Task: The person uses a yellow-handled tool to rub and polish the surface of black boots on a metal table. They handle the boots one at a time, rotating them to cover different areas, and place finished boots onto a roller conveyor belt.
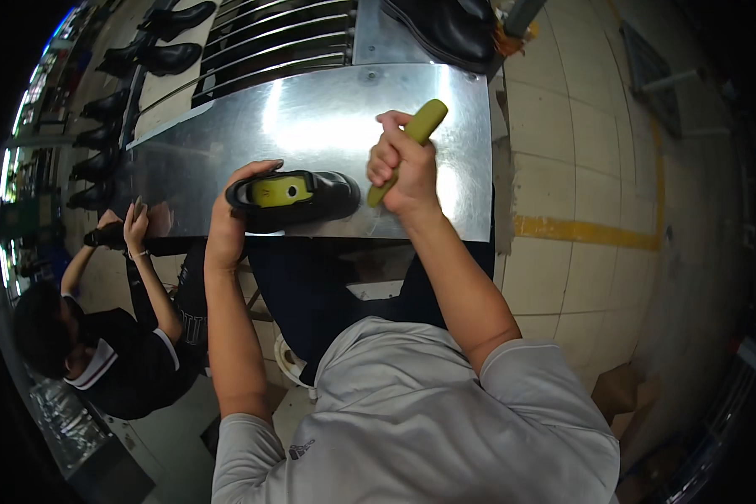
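My left hand [225,228] is wrapped around the heel end of a black shoe [336,197], which rests on the metal tabletop near its front edge with its toe pointing right. Inside the shoe's opening shows a yellow-green surface [270,192] with a dark round spot. In my right hand [407,168], raised to the right of the shoe's toe, is a long olive-green piece [428,119] with a rounded upper end. My fingers are closed about its middle, and it slants up to the right. Its exact kind does not show. The piece and the shoe are apart.
Beyond the shiny metal tabletop [311,109] lie a rack of metal bars [281,40] and more black shoes [445,34]. Several black shoes [170,59] line a rack on the left. A co-worker [126,353] sits at the left, handling a dark object.
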A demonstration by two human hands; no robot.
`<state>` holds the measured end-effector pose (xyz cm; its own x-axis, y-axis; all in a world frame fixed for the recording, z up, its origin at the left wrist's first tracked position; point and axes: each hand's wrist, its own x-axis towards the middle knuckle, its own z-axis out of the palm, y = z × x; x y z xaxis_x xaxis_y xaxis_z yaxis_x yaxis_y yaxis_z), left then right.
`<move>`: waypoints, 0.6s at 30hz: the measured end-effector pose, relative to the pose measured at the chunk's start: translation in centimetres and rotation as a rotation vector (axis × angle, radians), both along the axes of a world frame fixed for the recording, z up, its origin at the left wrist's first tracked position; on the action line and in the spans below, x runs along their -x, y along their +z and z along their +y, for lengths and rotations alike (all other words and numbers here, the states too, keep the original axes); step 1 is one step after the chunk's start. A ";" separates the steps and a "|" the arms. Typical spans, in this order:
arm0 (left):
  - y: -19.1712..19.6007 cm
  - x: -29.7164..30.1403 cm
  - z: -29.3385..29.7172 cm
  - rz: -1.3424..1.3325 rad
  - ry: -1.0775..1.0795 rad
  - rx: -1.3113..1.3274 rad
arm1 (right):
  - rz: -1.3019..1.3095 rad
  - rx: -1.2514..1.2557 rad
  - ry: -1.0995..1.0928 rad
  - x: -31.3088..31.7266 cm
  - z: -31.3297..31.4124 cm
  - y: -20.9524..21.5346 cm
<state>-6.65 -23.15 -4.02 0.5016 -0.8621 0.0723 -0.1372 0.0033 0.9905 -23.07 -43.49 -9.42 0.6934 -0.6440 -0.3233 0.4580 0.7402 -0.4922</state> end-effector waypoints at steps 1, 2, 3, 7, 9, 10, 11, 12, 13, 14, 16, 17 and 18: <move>-0.7 0.5 -0.2 0.030 0.039 0.050 | 0.005 -0.024 -0.002 -0.3 0.3 -0.1; -1.1 0.5 -0.6 0.063 0.102 -0.003 | -0.038 -0.067 0.009 -0.5 0.5 -0.6; -1.3 0.5 -0.7 0.096 0.178 -0.051 | -0.064 -0.077 0.011 -0.8 0.5 -0.8; -2.9 1.3 -1.0 0.115 0.330 0.007 | -0.084 -0.160 0.003 -1.2 0.2 -1.2; -4.1 1.7 -1.1 0.150 0.366 0.138 | 0.028 -0.163 0.043 -2.0 0.2 -0.7; -4.4 1.9 -1.0 0.112 0.378 0.158 | 0.085 -0.162 0.062 -2.4 0.1 -0.4; -4.6 2.0 -0.9 0.073 0.391 0.178 | 0.103 -0.157 0.118 -2.9 -0.3 -0.4; -4.7 2.2 -0.8 0.035 0.398 0.199 | 0.108 -0.161 0.165 -2.8 -0.1 -0.5; -4.6 3.3 -1.0 -0.055 0.390 0.306 | 0.111 -0.153 0.214 -2.9 -0.4 -0.5; -4.2 4.2 -1.0 -0.071 0.348 0.379 | 0.115 -0.145 0.263 -3.0 -0.7 -0.6; -3.4 5.8 -0.5 -0.316 0.409 0.298 | 0.117 -0.077 0.298 -2.4 -0.4 0.4; -3.2 6.4 -0.8 -0.291 0.421 0.330 | 0.121 -0.040 0.319 -2.3 -0.6 0.9; -3.3 6.5 -0.5 -0.305 0.422 0.331 | 0.121 0.000 0.343 -2.4 -0.5 1.3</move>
<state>-13.18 -23.67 -7.28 0.7092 -0.5011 0.4959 -0.4704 0.1876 0.8623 -20.71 -44.00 -8.16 0.8258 -0.3808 -0.4160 0.1217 0.8405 -0.5280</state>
